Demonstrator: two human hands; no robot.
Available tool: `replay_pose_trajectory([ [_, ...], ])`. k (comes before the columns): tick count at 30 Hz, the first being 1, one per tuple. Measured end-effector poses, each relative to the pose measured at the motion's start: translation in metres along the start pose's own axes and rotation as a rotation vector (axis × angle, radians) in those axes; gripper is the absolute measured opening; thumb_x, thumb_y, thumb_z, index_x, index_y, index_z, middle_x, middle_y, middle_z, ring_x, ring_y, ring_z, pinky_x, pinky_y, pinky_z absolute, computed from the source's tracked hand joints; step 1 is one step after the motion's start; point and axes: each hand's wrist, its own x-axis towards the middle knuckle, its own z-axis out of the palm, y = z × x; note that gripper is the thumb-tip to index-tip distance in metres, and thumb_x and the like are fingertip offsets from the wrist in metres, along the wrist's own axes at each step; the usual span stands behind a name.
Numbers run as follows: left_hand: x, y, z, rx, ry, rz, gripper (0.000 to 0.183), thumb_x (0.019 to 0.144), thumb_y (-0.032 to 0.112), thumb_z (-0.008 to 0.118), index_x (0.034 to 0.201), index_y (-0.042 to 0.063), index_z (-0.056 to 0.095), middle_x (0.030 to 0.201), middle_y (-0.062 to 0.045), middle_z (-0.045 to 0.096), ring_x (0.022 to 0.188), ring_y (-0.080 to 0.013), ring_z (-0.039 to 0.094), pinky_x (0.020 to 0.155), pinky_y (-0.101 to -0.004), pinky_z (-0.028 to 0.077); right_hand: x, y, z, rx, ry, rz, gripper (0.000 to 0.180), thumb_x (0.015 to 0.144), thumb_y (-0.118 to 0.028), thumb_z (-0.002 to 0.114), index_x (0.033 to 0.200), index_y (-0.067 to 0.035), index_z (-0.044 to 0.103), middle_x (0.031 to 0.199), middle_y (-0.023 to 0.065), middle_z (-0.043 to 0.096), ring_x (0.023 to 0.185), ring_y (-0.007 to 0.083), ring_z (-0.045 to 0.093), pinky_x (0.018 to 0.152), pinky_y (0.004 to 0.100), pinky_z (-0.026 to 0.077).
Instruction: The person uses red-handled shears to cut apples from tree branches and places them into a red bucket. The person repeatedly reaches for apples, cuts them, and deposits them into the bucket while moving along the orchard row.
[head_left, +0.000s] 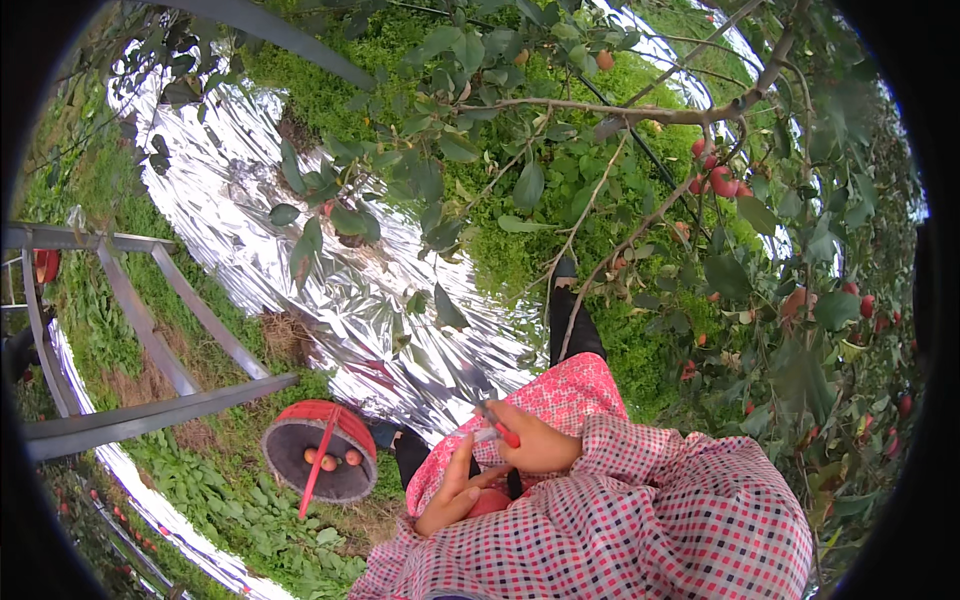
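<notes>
My right hand (536, 442) is closed around a small hand tool with red handles (508, 436), probably pruning snips, whose dark tip points up and left. My left hand (454, 491) is close by on the left, thumb and fingers spread, beside a round red thing (487, 502), perhaps an apple, at my lap. Whether the left hand holds it cannot be made out. On the ground to the left stands a red basket (352, 420) with a grey lining, a red handle and several apples (328, 463) inside.
A metal ladder (157, 412) lies across the left side. Silver reflective film (360, 300) covers part of the grass. An apple branch (652, 114) with red apples (724, 182) reaches over from the upper right. Dense leaves crowd the right side.
</notes>
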Motion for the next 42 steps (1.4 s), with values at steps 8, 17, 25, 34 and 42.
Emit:
replay_pose_trajectory([
  [8, -0.012, -0.001, -0.032, 0.033, -0.242, 0.087, 0.072, 0.079, 0.034, 0.069, 0.133, 0.001, 0.036, 0.132, -0.020, 0.043, 0.123, -0.0319, 0.044, 0.106, -0.0444, 0.028, 0.022, 0.011, -0.091, 0.368, 0.182, 0.071, 0.048, 0.085, -0.015, 0.063, 0.127, -0.005, 0.041, 0.099, 0.0027, 0.049, 0.092, 0.0128, 0.047, 0.083, 0.0291, 0.041],
  [17, 0.083, 0.059, -0.085, -0.388, 0.131, 0.644, 0.073, 0.079, 0.035, 0.069, 0.133, 0.003, 0.031, 0.124, -0.014, 0.047, 0.117, -0.0282, 0.047, 0.101, -0.0444, 0.039, 0.059, -0.024, -0.064, -0.696, 0.138, -0.440, 0.070, 0.065, -0.009, 0.074, 0.130, -0.009, 0.045, 0.105, 0.0155, 0.053, 0.095, 0.0328, 0.052, 0.084, 0.0403, 0.042],
  [25, 0.100, 0.099, -0.076, -0.064, 0.164, 0.586, 0.081, 0.080, 0.034, 0.068, 0.139, 0.007, 0.021, 0.131, -0.013, 0.041, 0.122, -0.0311, 0.043, 0.098, -0.0475, 0.041, 0.065, -0.029, -0.068, -0.864, 0.265, -0.483, 0.070, 0.061, -0.017, 0.073, 0.127, -0.015, 0.050, 0.099, 0.0158, 0.052, 0.091, 0.0324, 0.051, 0.079, 0.0418, 0.042],
  [34, 0.111, 0.096, -0.067, 0.038, 0.194, 0.529, 0.079, 0.080, 0.031, 0.069, 0.137, 0.001, 0.022, 0.125, -0.016, 0.045, 0.120, -0.0283, 0.045, 0.101, -0.0444, 0.038, 0.073, -0.028, -0.075, -0.922, 0.315, -0.496, 0.068, 0.061, -0.022, 0.076, 0.125, -0.018, 0.052, 0.094, 0.0124, 0.052, 0.084, 0.0299, 0.052, 0.072, 0.0415, 0.042],
  [42, 0.115, 0.097, -0.064, 0.078, 0.232, 0.524, 0.079, 0.079, 0.029, 0.071, 0.136, 0.001, 0.025, 0.123, -0.015, 0.046, 0.116, -0.0267, 0.047, 0.100, -0.0419, 0.038, 0.071, -0.026, -0.081, -0.902, 0.291, -0.407, 0.070, 0.059, -0.019, 0.076, 0.125, -0.019, 0.052, 0.089, 0.0125, 0.052, 0.082, 0.0312, 0.053, 0.070, 0.0418, 0.043],
])
